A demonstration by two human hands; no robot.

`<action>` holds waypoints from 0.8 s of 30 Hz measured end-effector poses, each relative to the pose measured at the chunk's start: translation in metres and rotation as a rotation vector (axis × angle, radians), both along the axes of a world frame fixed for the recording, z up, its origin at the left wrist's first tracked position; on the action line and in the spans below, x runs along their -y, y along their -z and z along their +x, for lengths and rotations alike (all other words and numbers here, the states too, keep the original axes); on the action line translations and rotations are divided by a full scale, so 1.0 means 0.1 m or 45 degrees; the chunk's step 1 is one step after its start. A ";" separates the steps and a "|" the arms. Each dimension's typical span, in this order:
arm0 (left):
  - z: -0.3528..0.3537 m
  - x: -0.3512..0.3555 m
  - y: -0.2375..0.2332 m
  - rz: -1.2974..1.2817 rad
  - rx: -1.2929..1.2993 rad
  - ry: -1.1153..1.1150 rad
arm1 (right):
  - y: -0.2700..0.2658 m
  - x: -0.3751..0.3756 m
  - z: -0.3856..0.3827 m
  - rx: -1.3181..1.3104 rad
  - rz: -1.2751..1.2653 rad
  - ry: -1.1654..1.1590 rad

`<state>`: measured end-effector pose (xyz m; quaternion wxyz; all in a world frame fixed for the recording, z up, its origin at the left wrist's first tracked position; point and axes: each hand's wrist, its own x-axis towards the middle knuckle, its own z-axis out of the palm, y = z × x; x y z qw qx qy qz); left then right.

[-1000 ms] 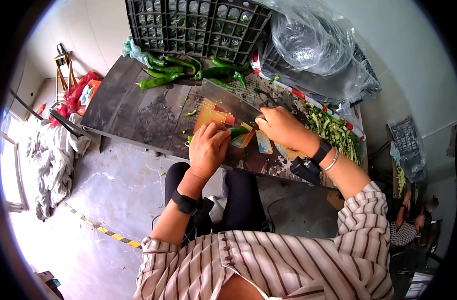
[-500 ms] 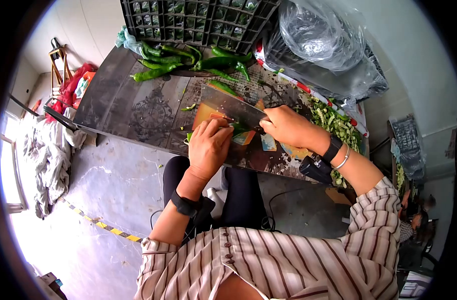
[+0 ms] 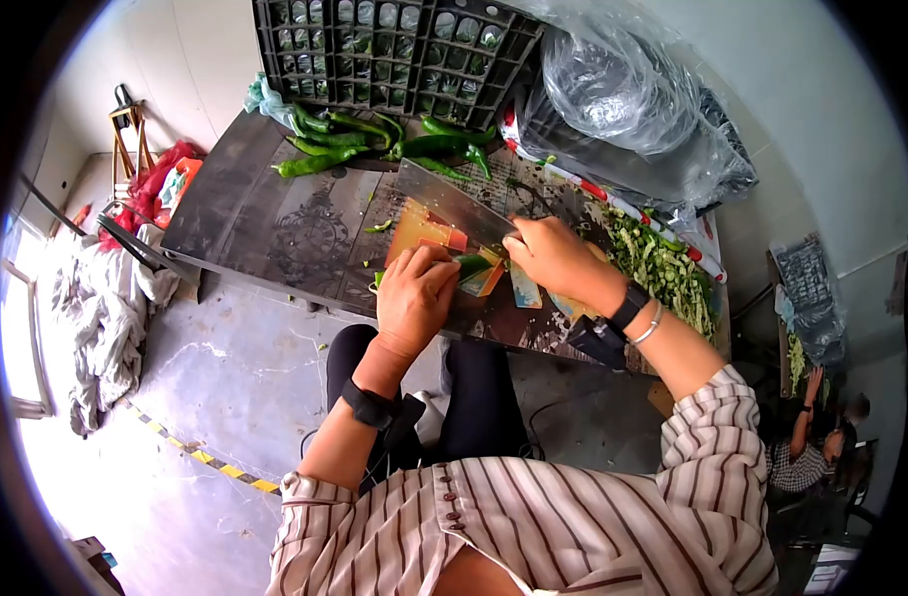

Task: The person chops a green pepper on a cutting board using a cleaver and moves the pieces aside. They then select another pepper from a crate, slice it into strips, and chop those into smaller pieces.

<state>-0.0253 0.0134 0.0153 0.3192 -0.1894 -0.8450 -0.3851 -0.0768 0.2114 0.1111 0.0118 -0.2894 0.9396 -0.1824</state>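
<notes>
My left hand (image 3: 414,293) has its fingers closed over a green pepper (image 3: 472,264), whose dark end sticks out to the right of the fingertips. Most of that pepper is hidden under the hand. In my right hand (image 3: 561,260) is a kitchen knife (image 3: 452,203) with a broad rectangular blade, gripped at the handle. The blade slants just beyond the pepper, apart from it, over an orange patch (image 3: 421,226) on the worn tabletop. Chopped pepper pieces (image 3: 658,273) lie heaped to the right of my right hand.
Whole green peppers (image 3: 340,139) lie along the table's (image 3: 250,219) far side, in front of a black plastic crate (image 3: 384,60). Clear plastic bags (image 3: 618,84) are piled at the back right. Another person (image 3: 802,457) is off to the right. White cloth (image 3: 96,328) hangs at left.
The knife has come away from the pepper, and more of the pepper's end shows. My left hand stays on it. The view has shifted a little, and the other person's raised arm is now visible.
</notes>
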 end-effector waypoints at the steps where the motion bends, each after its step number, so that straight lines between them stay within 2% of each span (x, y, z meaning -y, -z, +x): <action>1: 0.00 0.00 0.01 -0.013 -0.011 0.000 | -0.04 -0.01 0.03 0.034 -0.019 -0.010; 11: 0.01 0.00 0.00 -0.011 0.008 -0.002 | -0.25 0.09 0.10 0.214 0.193 -0.052; 16: 0.00 0.00 -0.02 -0.016 0.017 -0.013 | -0.17 0.02 -0.01 0.330 0.160 -0.045; 19: 0.00 -0.01 -0.01 -0.014 0.028 -0.005 | -0.13 0.01 -0.01 0.204 0.125 -0.075; 24: 0.01 0.00 -0.01 -0.035 0.055 -0.018 | -0.38 0.09 0.01 0.286 0.061 0.071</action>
